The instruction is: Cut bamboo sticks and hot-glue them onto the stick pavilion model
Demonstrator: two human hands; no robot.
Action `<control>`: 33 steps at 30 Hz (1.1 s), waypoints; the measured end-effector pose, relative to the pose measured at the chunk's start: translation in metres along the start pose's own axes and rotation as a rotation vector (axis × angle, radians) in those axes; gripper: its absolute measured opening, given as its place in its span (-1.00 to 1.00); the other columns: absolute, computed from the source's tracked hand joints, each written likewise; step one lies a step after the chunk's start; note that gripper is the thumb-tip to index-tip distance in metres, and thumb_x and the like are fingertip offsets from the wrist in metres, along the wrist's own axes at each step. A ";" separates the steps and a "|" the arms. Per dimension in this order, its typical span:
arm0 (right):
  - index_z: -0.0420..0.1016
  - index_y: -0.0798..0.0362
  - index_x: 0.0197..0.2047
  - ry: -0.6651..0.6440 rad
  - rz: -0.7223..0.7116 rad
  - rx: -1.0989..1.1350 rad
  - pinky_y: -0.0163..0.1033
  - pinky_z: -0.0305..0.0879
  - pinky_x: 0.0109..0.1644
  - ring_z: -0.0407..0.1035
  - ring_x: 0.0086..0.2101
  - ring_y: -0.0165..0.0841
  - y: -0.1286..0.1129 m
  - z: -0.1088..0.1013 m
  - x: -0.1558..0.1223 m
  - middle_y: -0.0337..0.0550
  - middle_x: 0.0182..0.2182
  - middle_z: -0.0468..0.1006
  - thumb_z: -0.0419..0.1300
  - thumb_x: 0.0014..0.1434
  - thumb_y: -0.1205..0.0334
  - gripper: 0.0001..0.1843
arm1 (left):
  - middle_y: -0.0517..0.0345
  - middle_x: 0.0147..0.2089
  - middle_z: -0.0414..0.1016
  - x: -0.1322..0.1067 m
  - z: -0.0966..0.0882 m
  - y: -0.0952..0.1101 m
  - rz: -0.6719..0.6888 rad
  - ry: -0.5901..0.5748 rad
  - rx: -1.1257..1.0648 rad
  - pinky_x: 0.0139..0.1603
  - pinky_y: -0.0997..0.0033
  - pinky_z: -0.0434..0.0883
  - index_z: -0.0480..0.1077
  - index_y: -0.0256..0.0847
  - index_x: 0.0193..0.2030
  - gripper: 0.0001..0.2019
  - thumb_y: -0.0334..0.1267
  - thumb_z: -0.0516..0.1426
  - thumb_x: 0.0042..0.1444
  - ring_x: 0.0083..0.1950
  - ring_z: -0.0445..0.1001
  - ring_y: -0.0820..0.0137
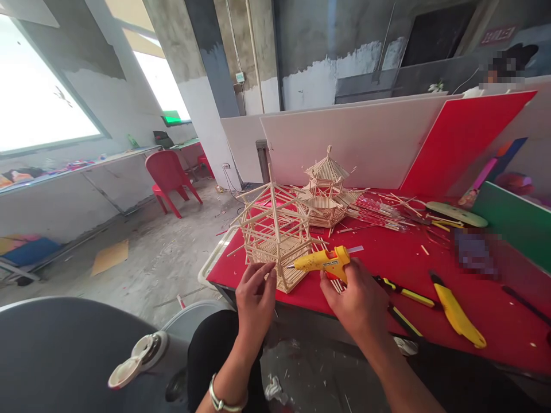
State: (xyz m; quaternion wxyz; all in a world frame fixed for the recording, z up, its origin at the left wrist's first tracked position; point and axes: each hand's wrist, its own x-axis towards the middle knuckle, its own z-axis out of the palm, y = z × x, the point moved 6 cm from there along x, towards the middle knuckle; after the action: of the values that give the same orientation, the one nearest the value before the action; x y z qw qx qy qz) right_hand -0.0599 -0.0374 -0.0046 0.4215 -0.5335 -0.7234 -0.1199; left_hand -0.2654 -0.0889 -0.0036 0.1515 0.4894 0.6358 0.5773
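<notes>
Stick pavilion (276, 226) at mid-frame could skew if the left hand (257, 293), fingertips gathered but hold unclear, flinches from the nozzle (291, 266) of the glue gun (316, 261) gripped in the right hand (360, 295).

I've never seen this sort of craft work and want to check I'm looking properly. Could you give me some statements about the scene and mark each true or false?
1. The right hand holds a yellow glue gun. True.
2. The near stick model stands on the floor. False: it stands on the red table.
3. A second stick model, with a peaked roof, stands farther back. True.
4. The bracelet is on the right hand's wrist. False: it is on the wrist of the left hand.
5. The plastic chair is green. False: it is red.
6. A yellow-handled tool lies to the right of the right hand. True.
</notes>
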 end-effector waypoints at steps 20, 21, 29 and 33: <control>0.41 0.07 -0.22 -0.023 0.005 0.019 -0.24 0.20 -0.38 0.39 -0.40 -0.29 -0.002 0.003 -0.002 -0.15 -0.39 0.47 0.19 0.16 0.05 -0.74 | 0.06 -0.23 0.46 0.002 0.001 0.003 0.074 -0.020 0.043 -0.48 0.46 0.22 0.63 -0.11 -0.16 -0.79 -0.18 0.17 0.18 -0.43 0.33 0.46; 0.41 0.07 -0.22 -0.020 0.008 0.020 -0.24 0.19 -0.39 0.38 -0.41 -0.29 -0.002 0.003 -0.002 -0.15 -0.39 0.47 0.18 0.16 0.05 -0.75 | 0.05 -0.23 0.47 0.003 0.001 0.003 0.063 -0.015 0.024 -0.46 0.46 0.24 0.63 -0.11 -0.17 -0.79 -0.17 0.17 0.18 -0.41 0.35 0.44; 0.42 0.07 -0.22 -0.002 0.011 0.028 -0.24 0.20 -0.38 0.38 -0.43 -0.29 0.000 0.001 -0.002 -0.13 -0.39 0.48 0.16 0.17 0.06 -0.75 | 0.05 -0.21 0.46 0.000 -0.002 -0.001 0.027 0.067 -0.043 -0.40 0.46 0.29 0.62 -0.12 -0.15 -0.78 -0.15 0.17 0.18 -0.31 0.40 0.39; 0.42 0.07 -0.23 -0.019 0.040 0.007 -0.24 0.22 -0.37 0.41 -0.41 -0.27 0.004 0.003 -0.003 -0.11 -0.39 0.50 0.17 0.17 0.04 -0.74 | 0.06 -0.21 0.46 -0.005 -0.001 -0.002 0.056 0.080 -0.021 -0.31 0.45 0.33 0.62 -0.11 -0.14 -0.79 -0.17 0.18 0.18 -0.25 0.43 0.36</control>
State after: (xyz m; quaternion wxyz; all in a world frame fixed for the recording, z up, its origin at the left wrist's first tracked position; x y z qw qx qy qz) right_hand -0.0580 -0.0361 -0.0097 0.4190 -0.5475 -0.7168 -0.1038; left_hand -0.2644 -0.0933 -0.0072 0.1150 0.4819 0.6215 0.6068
